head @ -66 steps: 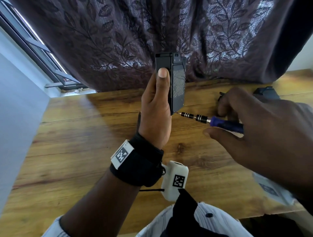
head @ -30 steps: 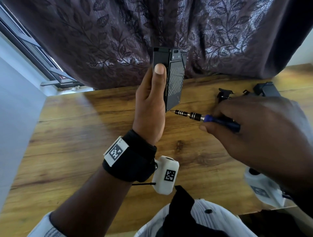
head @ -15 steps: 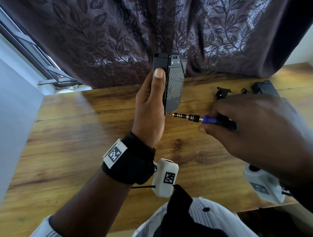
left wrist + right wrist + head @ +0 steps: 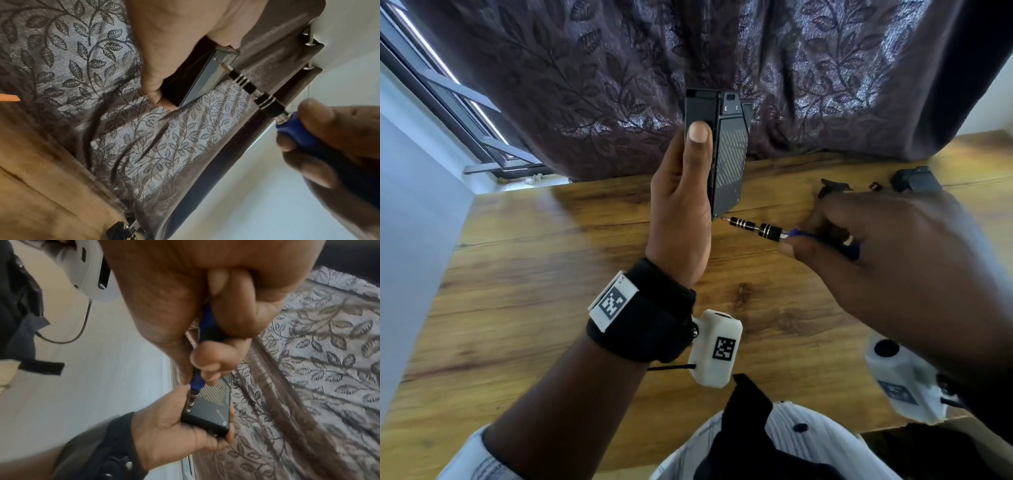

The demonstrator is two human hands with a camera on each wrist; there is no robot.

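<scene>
My left hand (image 4: 681, 205) grips a flat black box (image 4: 726, 154) upright above the wooden table (image 4: 534, 291), thumb along its near edge. The box shows a ribbed side panel, also seen in the left wrist view as the black box (image 4: 195, 78) and in the right wrist view as the black box (image 4: 211, 407). My right hand (image 4: 887, 260) holds a blue-handled screwdriver (image 4: 774, 233) with a black and silver shaft. Its tip sits at the box's lower corner. The same screwdriver (image 4: 267, 104) meets the box edge, and the screwdriver (image 4: 195, 386) points down at it.
A dark leaf-patterned curtain (image 4: 619, 68) hangs behind the table. Small black parts (image 4: 832, 186) and a larger black piece (image 4: 914, 180) lie at the table's far right. A window frame (image 4: 448, 102) stands at the left.
The box has tilted slightly and the screwdriver tip has moved left to its lower corner. My right hand has crept closer to the box. Both grips are unchanged.
</scene>
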